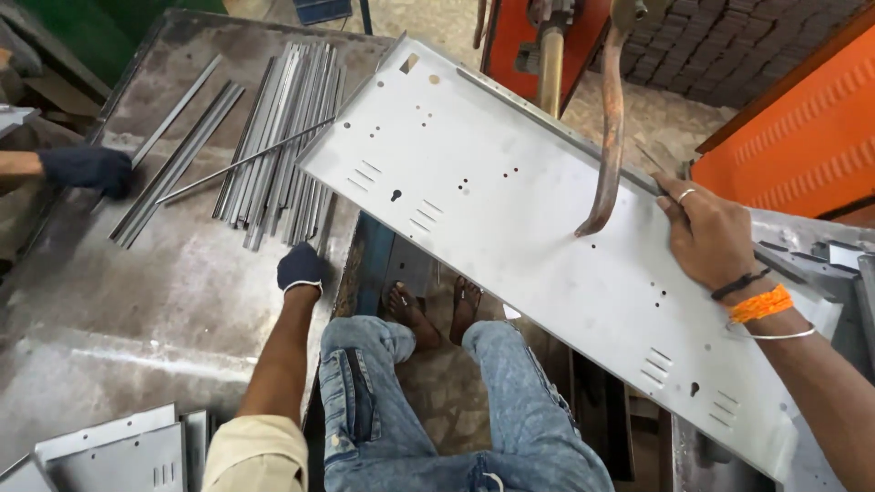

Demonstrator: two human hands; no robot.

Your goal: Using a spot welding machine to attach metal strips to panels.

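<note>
- Steel table (137, 301), brick floor beyond.
- Gloved left hand (301, 269), nine o'clock, grip unclear, near metal strips (283, 137).
- Right hand (706, 232), three o'clock, grasps perforated panel (510, 228); its lower end cut off.

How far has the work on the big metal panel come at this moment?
Done: the sheet-metal panel already has punched holes and slots and lies under the curved welder arm.
In hand: the bare right hand presses a thin strip against the panel's far edge; the gloved left hand rests on the table edge.
Left: many metal strips lie unused. Whether any weld is made cannot be seen.
</note>
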